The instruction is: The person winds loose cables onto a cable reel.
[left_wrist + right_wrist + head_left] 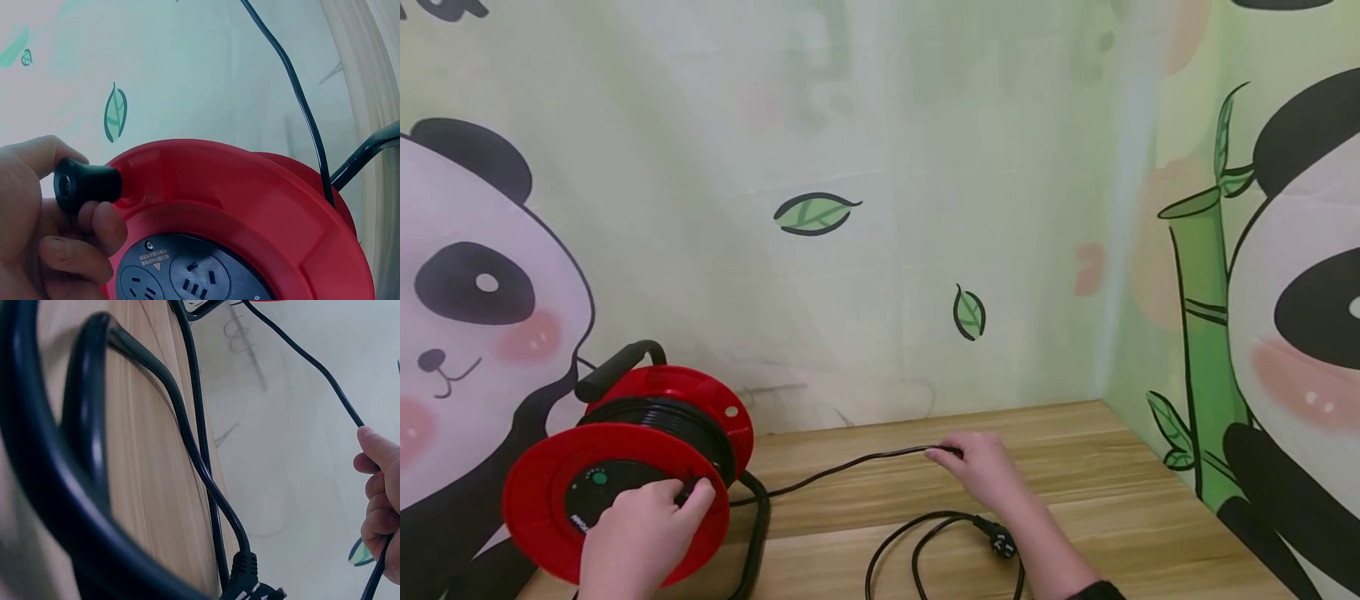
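Both hands busy: left hand fingers grip crank knob; right hand fingers pinch cable running left-right.

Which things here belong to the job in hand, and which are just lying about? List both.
In use:
- red cable reel
- black crank knob, gripped by left hand
- black cable, pinched by right hand
- plug at the cable's loose end

Lying about:
- wooden table
- panda backdrop
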`<act>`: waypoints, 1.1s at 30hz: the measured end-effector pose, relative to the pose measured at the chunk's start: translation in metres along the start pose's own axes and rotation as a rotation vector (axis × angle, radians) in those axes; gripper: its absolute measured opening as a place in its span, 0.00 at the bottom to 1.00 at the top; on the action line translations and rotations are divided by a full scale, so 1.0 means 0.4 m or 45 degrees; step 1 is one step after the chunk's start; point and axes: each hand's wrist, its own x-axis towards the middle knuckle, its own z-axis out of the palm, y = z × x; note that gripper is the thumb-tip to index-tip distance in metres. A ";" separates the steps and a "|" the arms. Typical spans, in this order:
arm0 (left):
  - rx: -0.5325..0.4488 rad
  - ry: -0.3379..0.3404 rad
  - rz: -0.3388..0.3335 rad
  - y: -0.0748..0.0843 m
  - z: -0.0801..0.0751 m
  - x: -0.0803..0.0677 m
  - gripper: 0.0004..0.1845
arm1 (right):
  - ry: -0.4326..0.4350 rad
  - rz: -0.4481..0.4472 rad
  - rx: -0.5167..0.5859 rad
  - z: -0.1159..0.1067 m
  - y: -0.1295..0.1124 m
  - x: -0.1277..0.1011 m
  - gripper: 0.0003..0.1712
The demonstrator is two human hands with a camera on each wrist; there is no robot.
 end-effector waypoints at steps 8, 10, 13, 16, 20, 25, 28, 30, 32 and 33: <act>-0.089 -0.148 -0.049 -0.020 0.025 -0.008 0.23 | -0.058 -0.054 -0.018 0.040 -0.050 0.019 0.12; -0.097 -0.182 -0.064 -0.025 0.030 -0.009 0.23 | -0.061 -0.081 -0.017 0.050 -0.066 0.029 0.12; -0.106 -0.234 -0.062 -0.035 0.039 -0.002 0.23 | -0.035 -0.130 -0.035 0.062 -0.092 0.048 0.13; -0.140 -0.312 -0.073 -0.053 0.052 0.005 0.23 | -0.026 -0.168 -0.060 0.074 -0.116 0.064 0.14; -0.231 -0.450 -0.115 -0.085 0.073 0.014 0.20 | -0.077 -0.184 -0.091 0.088 -0.151 0.084 0.18; -0.316 -0.529 -0.126 -0.115 0.089 0.027 0.17 | -0.096 -0.230 -0.112 0.094 -0.194 0.108 0.17; -0.344 -0.550 -0.112 -0.127 0.096 0.032 0.16 | -0.123 -0.249 -0.144 0.100 -0.210 0.119 0.16; -0.354 -0.548 -0.117 -0.132 0.097 0.037 0.16 | -0.135 -0.258 -0.157 0.101 -0.221 0.128 0.16; -0.360 -0.547 -0.134 -0.138 0.096 0.042 0.15 | -0.139 -0.264 -0.171 0.103 -0.232 0.140 0.16; -0.360 -0.542 -0.153 -0.141 0.094 0.045 0.15 | -0.142 -0.269 -0.171 0.104 -0.239 0.147 0.16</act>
